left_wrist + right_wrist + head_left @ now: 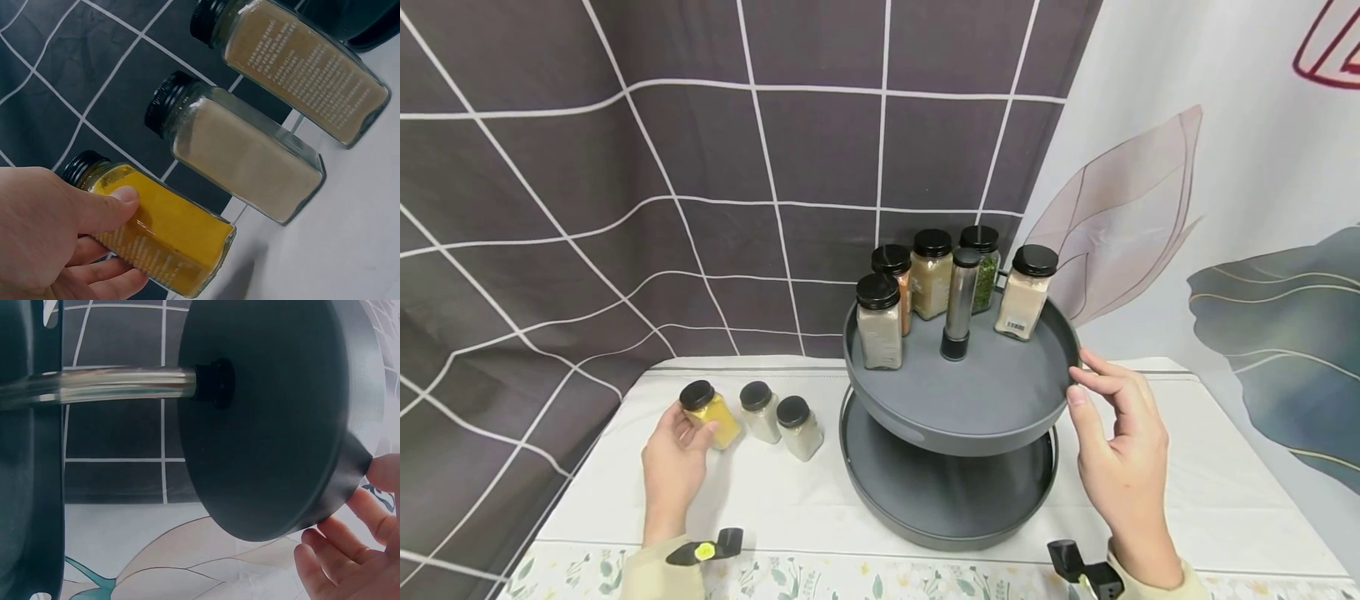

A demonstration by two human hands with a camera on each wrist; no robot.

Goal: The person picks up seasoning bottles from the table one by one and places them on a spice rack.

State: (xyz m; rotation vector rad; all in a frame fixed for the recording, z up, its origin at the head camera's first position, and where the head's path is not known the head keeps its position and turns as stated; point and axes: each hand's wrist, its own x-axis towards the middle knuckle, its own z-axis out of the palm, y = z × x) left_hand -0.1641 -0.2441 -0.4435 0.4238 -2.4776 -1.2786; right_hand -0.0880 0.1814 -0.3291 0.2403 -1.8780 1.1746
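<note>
Under round grey tray (977, 396), white cloth (767, 500), behind, white-gridded curtain (820, 150), left hand (676, 462) pinching yellow glass jar (721, 421), right hand (1126, 446) spread

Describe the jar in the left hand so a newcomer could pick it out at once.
Start at the two-tier grey stand on the white surface. To its left in the head view are two black-lidded jars, and just past them the left hand holds the yellow jar. Its bright yellow contents set it apart from those neighbours, whose contents look beige.
</note>
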